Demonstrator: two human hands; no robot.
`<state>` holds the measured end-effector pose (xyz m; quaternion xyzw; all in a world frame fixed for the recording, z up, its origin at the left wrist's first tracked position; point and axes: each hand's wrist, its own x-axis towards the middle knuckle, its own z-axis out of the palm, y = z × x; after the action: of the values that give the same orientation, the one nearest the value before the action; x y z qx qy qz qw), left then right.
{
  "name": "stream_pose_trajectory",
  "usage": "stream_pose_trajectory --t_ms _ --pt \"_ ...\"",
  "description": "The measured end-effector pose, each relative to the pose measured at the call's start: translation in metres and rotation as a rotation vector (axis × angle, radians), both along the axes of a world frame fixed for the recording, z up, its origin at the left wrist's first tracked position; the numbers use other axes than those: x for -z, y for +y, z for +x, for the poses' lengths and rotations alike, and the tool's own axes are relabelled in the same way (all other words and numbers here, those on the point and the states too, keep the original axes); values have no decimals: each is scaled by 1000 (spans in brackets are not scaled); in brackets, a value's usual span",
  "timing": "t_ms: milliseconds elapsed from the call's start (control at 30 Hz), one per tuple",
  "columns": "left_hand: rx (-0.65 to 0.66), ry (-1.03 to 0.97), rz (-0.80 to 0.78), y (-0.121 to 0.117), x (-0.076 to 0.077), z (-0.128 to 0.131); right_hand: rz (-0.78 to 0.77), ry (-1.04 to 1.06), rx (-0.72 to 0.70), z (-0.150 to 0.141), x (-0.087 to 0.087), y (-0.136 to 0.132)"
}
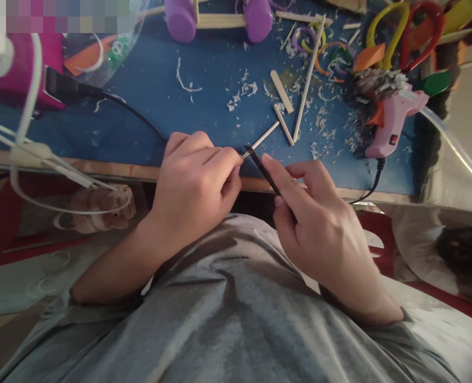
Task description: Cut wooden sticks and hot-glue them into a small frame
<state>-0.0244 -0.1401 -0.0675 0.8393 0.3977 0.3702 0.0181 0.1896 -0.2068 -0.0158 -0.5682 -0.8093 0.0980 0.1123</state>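
Wooden stick (266, 135) pinched in the left hand (199, 173) by the near edge of a blue table (212, 69), a dark blade-like tool (264, 170) gripped in the right (323, 215) — its tip so near the left fingertips that a slip along the thin wood could nick them.

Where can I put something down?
On the blue table, there's bare room between the black cord and the purple cylinders, left of the white curl. Another patch lies between the cord and the wooden edge, beside the left hand. The right side's crowded with shavings, sticks and the pink glue gun.
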Motion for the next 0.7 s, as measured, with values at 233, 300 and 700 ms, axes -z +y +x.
stream_pose_trajectory --t_ms 233,300,700 --pt "10 -2 -43 1 3 -2 29 13 -3 -1 5 4" --pt "-1 -22 -72 1 3 -2 43 19 3 -3 8 7" --pt "-17 55 -101 1 3 -2 39 30 -1 2 1 5"
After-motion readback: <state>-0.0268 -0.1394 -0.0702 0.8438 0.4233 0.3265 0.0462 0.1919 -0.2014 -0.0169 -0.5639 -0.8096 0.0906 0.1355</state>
